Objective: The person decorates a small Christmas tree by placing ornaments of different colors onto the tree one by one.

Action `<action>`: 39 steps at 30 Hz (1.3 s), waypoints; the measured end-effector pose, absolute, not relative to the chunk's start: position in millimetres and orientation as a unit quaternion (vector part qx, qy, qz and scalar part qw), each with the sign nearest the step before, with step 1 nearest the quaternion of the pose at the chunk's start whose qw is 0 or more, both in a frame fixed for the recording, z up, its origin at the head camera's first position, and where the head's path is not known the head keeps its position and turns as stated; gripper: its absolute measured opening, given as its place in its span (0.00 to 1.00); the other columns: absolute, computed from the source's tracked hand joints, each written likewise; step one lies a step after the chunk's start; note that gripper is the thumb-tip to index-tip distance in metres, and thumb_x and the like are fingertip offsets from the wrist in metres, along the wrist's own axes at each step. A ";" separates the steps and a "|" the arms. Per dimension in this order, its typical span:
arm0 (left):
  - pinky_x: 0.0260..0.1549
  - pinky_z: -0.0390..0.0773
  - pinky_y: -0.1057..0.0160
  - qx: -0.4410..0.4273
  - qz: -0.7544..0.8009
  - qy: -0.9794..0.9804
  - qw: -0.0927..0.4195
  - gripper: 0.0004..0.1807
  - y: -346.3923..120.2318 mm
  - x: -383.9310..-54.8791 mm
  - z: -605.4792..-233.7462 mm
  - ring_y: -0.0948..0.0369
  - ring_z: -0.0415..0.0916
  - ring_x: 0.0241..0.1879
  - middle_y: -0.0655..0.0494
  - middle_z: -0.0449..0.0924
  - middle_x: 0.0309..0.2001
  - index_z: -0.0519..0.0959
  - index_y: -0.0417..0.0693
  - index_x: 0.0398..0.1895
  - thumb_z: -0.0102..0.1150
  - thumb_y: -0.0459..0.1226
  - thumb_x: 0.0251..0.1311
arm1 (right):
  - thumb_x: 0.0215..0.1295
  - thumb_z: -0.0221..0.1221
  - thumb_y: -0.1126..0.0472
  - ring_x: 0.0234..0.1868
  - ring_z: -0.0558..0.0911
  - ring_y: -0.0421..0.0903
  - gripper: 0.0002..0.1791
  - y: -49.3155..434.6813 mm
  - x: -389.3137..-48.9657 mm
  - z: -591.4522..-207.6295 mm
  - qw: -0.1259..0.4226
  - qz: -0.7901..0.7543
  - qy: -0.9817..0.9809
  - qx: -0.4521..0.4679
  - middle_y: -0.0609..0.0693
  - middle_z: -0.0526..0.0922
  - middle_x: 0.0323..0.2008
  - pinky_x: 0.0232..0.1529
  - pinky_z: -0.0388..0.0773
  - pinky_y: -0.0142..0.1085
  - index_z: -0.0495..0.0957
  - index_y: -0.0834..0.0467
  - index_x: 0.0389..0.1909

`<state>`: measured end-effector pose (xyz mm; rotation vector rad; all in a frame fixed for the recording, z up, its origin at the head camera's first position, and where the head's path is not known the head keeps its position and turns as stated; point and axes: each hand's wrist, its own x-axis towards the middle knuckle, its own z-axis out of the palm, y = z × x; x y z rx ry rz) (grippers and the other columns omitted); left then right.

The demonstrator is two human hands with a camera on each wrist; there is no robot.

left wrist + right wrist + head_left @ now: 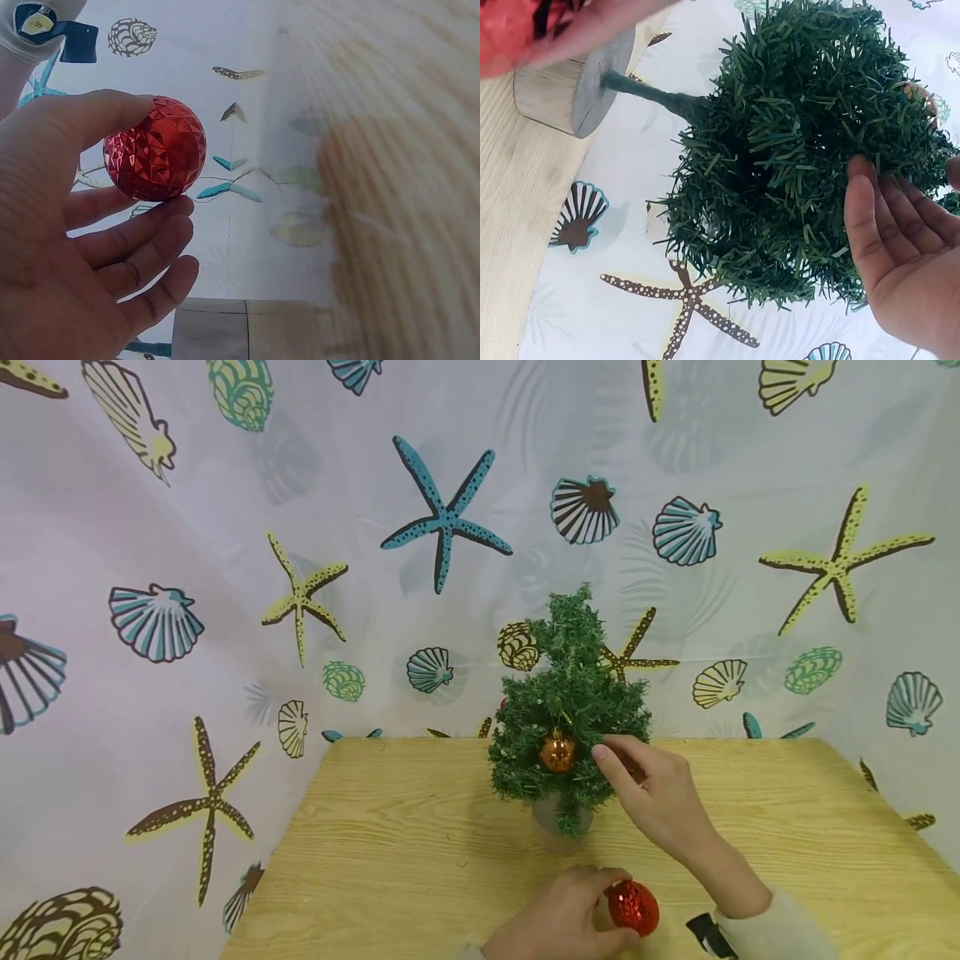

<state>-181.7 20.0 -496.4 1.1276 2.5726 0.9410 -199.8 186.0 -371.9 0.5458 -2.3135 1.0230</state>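
Note:
My left hand point(551, 917) holds a shiny red Christmas ball point(633, 908) low in front of the tree. In the left wrist view the faceted ball point(157, 150) sits between thumb and fingertips. A small green artificial Christmas tree point(573, 681) stands upright on the table, with a copper-coloured ball point(558, 752) hanging at its front. At the tree's right side is my right hand point(667, 797), its fingertips right at the branches. The right wrist view shows that hand point(907, 255) with loosely extended fingers against the greenery point(780, 150), and no ornament in it.
The tree's round wooden base point(547, 97) rests on the light wood table point(390, 827). Behind and at both sides hangs a white curtain point(360, 468) printed with shells and starfish. A bit of red point(503, 703) peeks out at the tree's left edge.

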 end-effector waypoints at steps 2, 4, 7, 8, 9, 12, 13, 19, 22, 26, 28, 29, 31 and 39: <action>0.43 0.76 0.77 0.384 0.313 0.865 0.077 0.29 18.7 -181.2 -496.4 0.77 0.76 0.47 0.72 0.82 0.53 0.77 0.60 0.70 0.66 0.55 0.69 | 0.79 0.58 0.60 0.31 0.81 0.32 0.14 182.8 -198.5 -372.0 0.268 0.381 -0.861 0.205 0.48 0.90 0.38 0.34 0.81 0.32 0.85 0.61 0.56; 0.44 0.76 0.78 0.393 0.313 0.862 0.065 0.29 17.1 -180.9 -496.0 0.77 0.77 0.48 0.72 0.82 0.53 0.76 0.59 0.71 0.65 0.55 0.70 | 0.79 0.58 0.59 0.31 0.82 0.32 0.14 179.9 -197.5 -371.8 0.264 0.381 -0.861 0.208 0.48 0.90 0.38 0.34 0.81 0.32 0.85 0.61 0.56; 0.45 0.76 0.79 0.406 0.319 0.854 0.054 0.30 15.4 -180.5 -495.2 0.77 0.78 0.49 0.70 0.83 0.54 0.75 0.57 0.72 0.64 0.54 0.71 | 0.79 0.58 0.60 0.30 0.80 0.32 0.14 176.3 -196.4 -371.2 0.264 0.381 -0.860 0.213 0.48 0.90 0.37 0.33 0.80 0.32 0.84 0.62 0.57; 0.45 0.76 0.79 0.410 0.325 0.851 0.052 0.30 15.1 -180.6 -494.8 0.77 0.78 0.50 0.70 0.83 0.54 0.75 0.56 0.72 0.64 0.53 0.71 | 0.79 0.58 0.60 0.29 0.80 0.31 0.14 175.1 -196.1 -371.0 0.266 0.380 -0.860 0.214 0.47 0.89 0.37 0.33 0.80 0.32 0.84 0.62 0.57; 0.45 0.75 0.79 0.412 0.328 0.849 0.048 0.29 14.6 -180.4 -494.3 0.77 0.78 0.49 0.70 0.83 0.54 0.75 0.55 0.72 0.64 0.53 0.72 | 0.79 0.58 0.60 0.29 0.79 0.31 0.14 173.8 -195.9 -370.7 0.267 0.379 -0.859 0.216 0.47 0.89 0.36 0.32 0.79 0.32 0.84 0.62 0.57; 0.42 0.75 0.80 0.418 0.338 0.843 0.039 0.30 14.3 -179.4 -492.4 0.76 0.78 0.46 0.68 0.83 0.54 0.74 0.54 0.73 0.64 0.51 0.72 | 0.80 0.57 0.60 0.26 0.75 0.31 0.14 170.0 -194.2 -369.4 0.266 0.375 -0.862 0.216 0.45 0.87 0.33 0.31 0.77 0.32 0.84 0.62 0.57; 0.41 0.74 0.80 0.418 0.341 0.841 0.035 0.30 14.4 -179.1 -491.7 0.76 0.78 0.44 0.68 0.83 0.53 0.73 0.54 0.73 0.64 0.51 0.72 | 0.80 0.57 0.59 0.25 0.74 0.31 0.15 168.5 -193.4 -368.8 0.264 0.373 -0.863 0.215 0.45 0.86 0.32 0.31 0.77 0.32 0.84 0.62 0.57; 0.36 0.73 0.80 0.410 0.364 0.836 0.016 0.31 14.9 -175.1 -486.2 0.73 0.77 0.39 0.69 0.82 0.50 0.69 0.63 0.76 0.63 0.52 0.73 | 0.83 0.54 0.57 0.25 0.74 0.31 0.18 158.5 -186.5 -364.0 0.242 0.361 -0.876 0.210 0.48 0.88 0.35 0.34 0.78 0.34 0.82 0.63 0.61; 0.35 0.73 0.80 0.405 0.375 0.834 0.006 0.30 14.8 -173.0 -483.0 0.73 0.76 0.38 0.69 0.81 0.49 0.69 0.66 0.76 0.63 0.51 0.74 | 0.84 0.52 0.55 0.26 0.75 0.30 0.19 153.7 -183.5 -360.9 0.223 0.362 -0.880 0.209 0.46 0.86 0.33 0.35 0.79 0.34 0.81 0.63 0.63; 0.36 0.72 0.81 0.405 0.379 0.832 -0.013 0.25 13.9 -171.3 -477.9 0.73 0.76 0.37 0.69 0.82 0.49 0.72 0.65 0.72 0.62 0.51 0.74 | 0.84 0.52 0.54 0.22 0.71 0.32 0.20 148.2 -182.2 -358.0 0.202 0.363 -0.885 0.212 0.40 0.77 0.25 0.33 0.76 0.34 0.80 0.62 0.63; 0.36 0.72 0.82 0.409 0.382 0.828 -0.027 0.24 12.8 -170.8 -475.2 0.73 0.76 0.37 0.68 0.82 0.50 0.73 0.63 0.71 0.61 0.50 0.75 | 0.84 0.52 0.54 0.22 0.70 0.32 0.20 145.6 -182.7 -356.9 0.194 0.364 -0.885 0.214 0.39 0.75 0.24 0.32 0.74 0.33 0.80 0.62 0.63; 0.36 0.72 0.82 0.412 0.386 0.825 -0.033 0.24 12.1 -170.7 -473.9 0.72 0.77 0.38 0.67 0.82 0.51 0.73 0.62 0.70 0.61 0.50 0.75 | 0.84 0.52 0.53 0.21 0.69 0.33 0.20 144.4 -183.0 -356.2 0.189 0.364 -0.886 0.216 0.39 0.73 0.23 0.32 0.73 0.33 0.80 0.62 0.63; 0.37 0.72 0.83 0.417 0.392 0.819 -0.047 0.23 10.9 -170.7 -471.8 0.73 0.77 0.39 0.66 0.82 0.54 0.73 0.62 0.70 0.62 0.49 0.75 | 0.84 0.52 0.52 0.21 0.70 0.33 0.21 141.9 -183.6 -354.2 0.180 0.363 -0.887 0.221 0.39 0.74 0.23 0.31 0.73 0.32 0.80 0.62 0.64; 0.33 0.71 0.82 0.421 0.419 0.799 -0.101 0.24 9.0 -170.9 -469.1 0.75 0.72 0.34 0.67 0.81 0.52 0.71 0.64 0.69 0.64 0.47 0.73 | 0.84 0.51 0.50 0.25 0.73 0.30 0.22 131.7 -183.3 -347.9 0.150 0.347 -0.895 0.237 0.41 0.81 0.27 0.36 0.78 0.34 0.79 0.62 0.64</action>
